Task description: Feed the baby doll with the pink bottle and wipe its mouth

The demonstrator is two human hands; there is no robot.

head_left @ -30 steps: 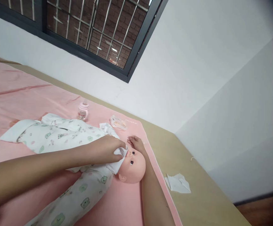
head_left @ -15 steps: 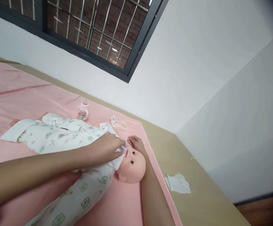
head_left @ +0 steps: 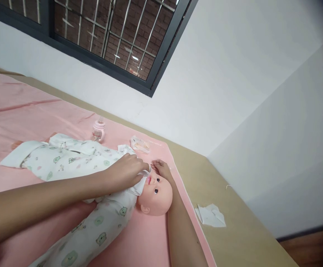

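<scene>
A bald baby doll (head_left: 157, 198) lies on its back, its head toward the right, dressed in a white printed baby outfit (head_left: 75, 163). My left hand (head_left: 126, 170) reaches over the doll's chest, its fingers pinched on a white cloth (head_left: 139, 186) at the neck, just under the pink lips. Whether this cloth is part of the outfit, I cannot tell. Past the far side of the head rests my right hand (head_left: 161, 168), fingers stretched out and seemingly holding nothing. My right forearm runs along the crown of the doll's head.
A pink sheet (head_left: 5, 92) covers most of the tan surface (head_left: 250, 230). Beyond the doll stand a baby bottle (head_left: 98, 129) and a small clear packet (head_left: 140, 144). A crumpled white tissue (head_left: 211, 215) lies at the right. Behind are a white wall and a barred window (head_left: 105, 37).
My left hand has shifted slightly, and the white cloth sits a little lower, so more of the doll's lips shows. My right hand stays almost where it was.
</scene>
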